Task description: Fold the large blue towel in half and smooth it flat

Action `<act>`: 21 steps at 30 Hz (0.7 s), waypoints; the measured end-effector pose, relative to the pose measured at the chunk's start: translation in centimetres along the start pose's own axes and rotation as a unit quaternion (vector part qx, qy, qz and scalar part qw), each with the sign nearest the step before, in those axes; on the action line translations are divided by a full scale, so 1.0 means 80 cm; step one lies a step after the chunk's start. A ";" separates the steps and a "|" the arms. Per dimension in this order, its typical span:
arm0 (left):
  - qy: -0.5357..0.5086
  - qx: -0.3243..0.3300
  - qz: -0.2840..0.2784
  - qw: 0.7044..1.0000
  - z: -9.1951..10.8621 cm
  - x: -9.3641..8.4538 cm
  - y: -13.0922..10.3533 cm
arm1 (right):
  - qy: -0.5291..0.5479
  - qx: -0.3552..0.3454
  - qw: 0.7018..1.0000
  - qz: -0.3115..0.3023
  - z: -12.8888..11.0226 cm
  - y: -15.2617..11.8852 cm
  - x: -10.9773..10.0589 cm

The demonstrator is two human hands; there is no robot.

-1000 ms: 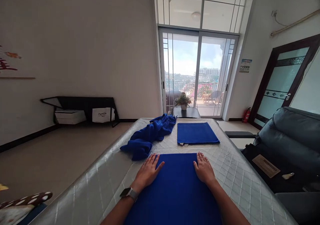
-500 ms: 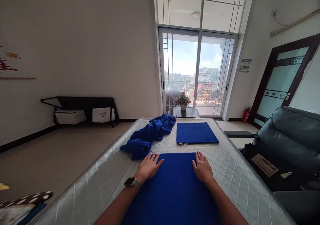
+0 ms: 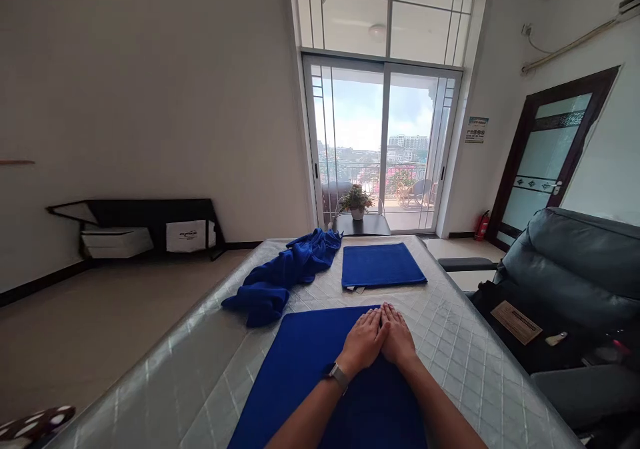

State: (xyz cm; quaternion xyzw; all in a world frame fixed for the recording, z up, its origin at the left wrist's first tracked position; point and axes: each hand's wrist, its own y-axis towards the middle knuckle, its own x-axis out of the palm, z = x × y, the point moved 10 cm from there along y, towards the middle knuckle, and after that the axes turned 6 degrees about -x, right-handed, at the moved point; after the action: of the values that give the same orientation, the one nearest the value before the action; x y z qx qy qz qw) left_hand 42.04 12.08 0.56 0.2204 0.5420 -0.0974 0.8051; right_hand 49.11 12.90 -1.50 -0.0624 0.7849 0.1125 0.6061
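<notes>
A blue towel lies spread on the quilted, silvery mattress in front of me. My left hand, with a watch on its wrist, rests flat near the towel's far right corner, fingers stretched out. Beside it and touching it, my right hand lies flat at the same corner, also with extended fingers. Neither hand grips anything. Just beyond, a second blue towel is folded into a neat rectangle with a white label at its near edge. To its left is a crumpled heap of blue towels.
A dark leather armchair stands along the right, with a brown cardboard piece on its seat. A potted plant sits on a chair past the mattress, before glass sliding doors. A black rack is by the left wall.
My left hand has slid right across the towel from its far left corner to meet my right hand. The view has turned slightly right.
</notes>
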 end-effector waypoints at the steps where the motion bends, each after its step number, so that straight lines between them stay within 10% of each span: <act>1: 0.010 -0.005 -0.001 1.000 -0.008 0.003 0.001 | 0.004 0.001 1.000 0.004 0.000 0.000 -0.001; 21: 0.182 -0.151 0.104 0.966 -0.273 -0.070 -0.089 | 0.007 0.034 0.999 -0.004 -0.001 0.003 -0.007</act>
State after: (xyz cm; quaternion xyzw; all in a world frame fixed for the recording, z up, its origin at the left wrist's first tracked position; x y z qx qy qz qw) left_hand 18.86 15.38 -2.98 0.1659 0.6620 0.1120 0.7223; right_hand 49.11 13.12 -0.92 -0.0452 0.7921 0.0830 0.6031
